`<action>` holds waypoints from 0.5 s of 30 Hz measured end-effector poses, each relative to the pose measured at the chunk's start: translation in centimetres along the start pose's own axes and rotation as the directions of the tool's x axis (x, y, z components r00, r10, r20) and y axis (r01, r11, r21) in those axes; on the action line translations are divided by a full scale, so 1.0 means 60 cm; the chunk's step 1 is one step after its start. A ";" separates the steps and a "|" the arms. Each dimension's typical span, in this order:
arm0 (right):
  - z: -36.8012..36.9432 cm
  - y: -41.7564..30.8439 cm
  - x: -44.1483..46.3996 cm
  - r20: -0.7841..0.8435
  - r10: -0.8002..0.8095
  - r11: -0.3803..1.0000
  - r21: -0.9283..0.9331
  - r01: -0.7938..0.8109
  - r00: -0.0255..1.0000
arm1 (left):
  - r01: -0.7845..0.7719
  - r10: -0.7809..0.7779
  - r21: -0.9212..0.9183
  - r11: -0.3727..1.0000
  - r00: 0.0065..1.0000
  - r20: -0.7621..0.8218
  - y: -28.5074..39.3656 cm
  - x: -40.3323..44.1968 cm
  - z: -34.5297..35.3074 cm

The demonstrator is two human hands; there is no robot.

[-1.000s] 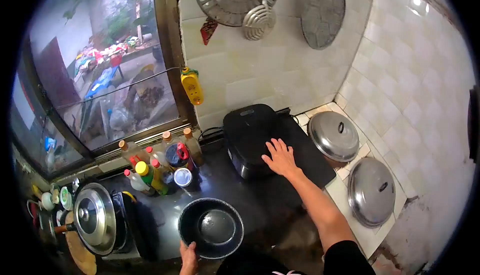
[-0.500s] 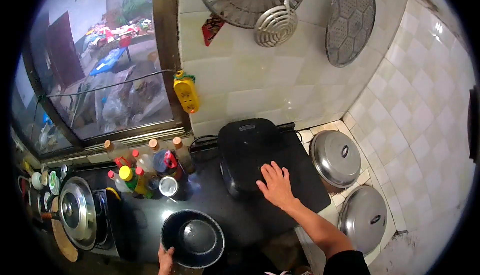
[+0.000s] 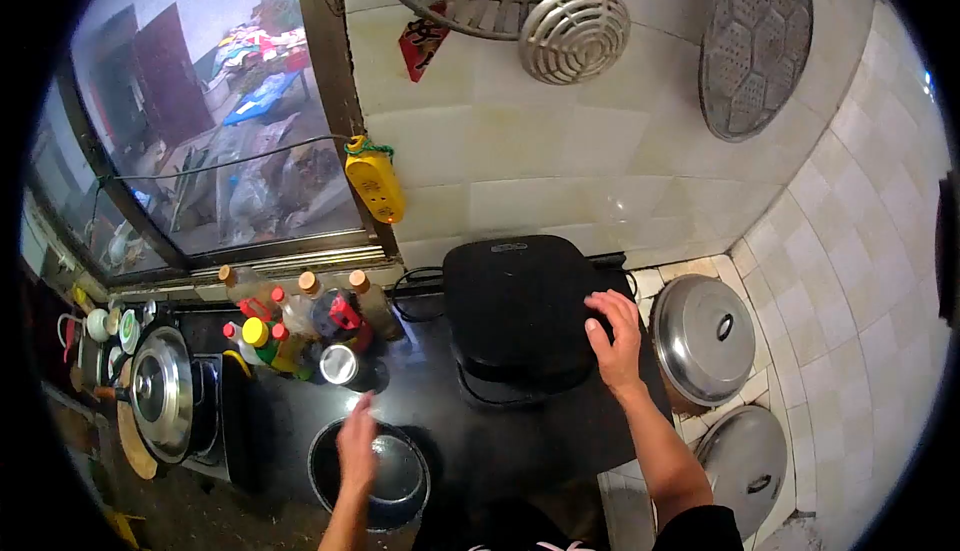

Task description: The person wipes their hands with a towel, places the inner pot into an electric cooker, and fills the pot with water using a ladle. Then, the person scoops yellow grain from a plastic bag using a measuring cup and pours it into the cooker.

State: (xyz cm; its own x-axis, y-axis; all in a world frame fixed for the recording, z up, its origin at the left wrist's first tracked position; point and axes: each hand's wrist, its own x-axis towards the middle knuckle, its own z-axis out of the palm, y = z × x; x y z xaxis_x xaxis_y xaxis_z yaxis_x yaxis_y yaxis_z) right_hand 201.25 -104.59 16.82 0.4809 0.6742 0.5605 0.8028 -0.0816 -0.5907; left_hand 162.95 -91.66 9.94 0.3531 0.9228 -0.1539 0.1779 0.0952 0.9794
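A black, rounded-square lidded appliance (image 3: pixel 515 311), like an electric griddle, sits on the dark countertop (image 3: pixel 500 451). At its right edge is my right hand (image 3: pixel 618 341), fingers apart and slightly curved; whether the fingertips touch the lid I cannot tell. A dark round basin (image 3: pixel 400 486) with a pale glare inside stands near the counter's front. Over its left part hovers my left hand (image 3: pixel 358 446), blurred by motion, so its fingers do not show clearly. Just behind the basin is a can with a silvery top (image 3: pixel 339 363).
Several bottles (image 3: pixel 285 326) crowd below the window. At left, a lidded pan (image 3: pixel 162 391) rests by a black stove (image 3: pixel 222 401). Two metal-lidded pots (image 3: pixel 700 336) stand right of the counter. A yellow power strip (image 3: pixel 375 186) and a strainer ladle (image 3: pixel 575 36) hang on the wall.
My right hand has moved from the top of the appliance's lid to its right edge. The left hand has let go of the basin's rim and risen over it. The view has shifted slightly.
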 end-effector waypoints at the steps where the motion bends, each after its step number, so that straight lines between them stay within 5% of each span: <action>1: 0.001 -0.004 0.001 -0.021 0.034 0.998 0.049 -0.033 0.999 | 0.115 -0.097 -0.150 0.982 0.988 0.122 0.005 0.030 0.047; 4: 0.006 -0.006 -0.003 -0.020 0.192 0.949 0.258 -0.180 0.981 | 0.303 -0.228 -0.302 0.904 0.939 0.258 -0.099 0.122 0.155; 7: 0.023 0.014 -0.025 0.019 0.420 0.745 0.564 -0.356 0.908 | 0.487 -0.421 -0.311 0.816 0.870 0.256 -0.067 0.152 0.219; 10: 0.016 0.010 -0.040 0.206 0.506 0.611 0.600 -0.517 0.838 | 0.478 -0.312 -0.310 0.822 0.834 0.456 -0.071 0.167 0.233; 11: 0.014 0.013 -0.050 0.263 0.524 0.571 0.597 -0.563 0.810 | 0.489 -0.333 -0.289 0.823 0.828 0.451 -0.063 0.163 0.238; 12: 0.023 0.045 -0.065 0.380 0.536 0.391 0.679 -0.621 0.754 | 0.501 -0.355 -0.267 0.823 0.822 0.446 -0.047 0.154 0.242; 15: 0.044 0.082 -0.095 0.411 0.615 0.236 0.719 -0.654 0.673 | 0.512 -0.372 -0.237 0.826 0.810 0.452 -0.011 0.134 0.241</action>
State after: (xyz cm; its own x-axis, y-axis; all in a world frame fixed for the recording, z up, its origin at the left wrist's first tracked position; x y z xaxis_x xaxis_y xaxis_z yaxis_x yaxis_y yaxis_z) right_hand 201.53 -106.87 9.18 0.6728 0.7050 -0.2244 -0.3786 0.0675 -0.9231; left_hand 178.97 -89.68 6.18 0.6355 0.5434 -0.5485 0.1098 0.6395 0.7609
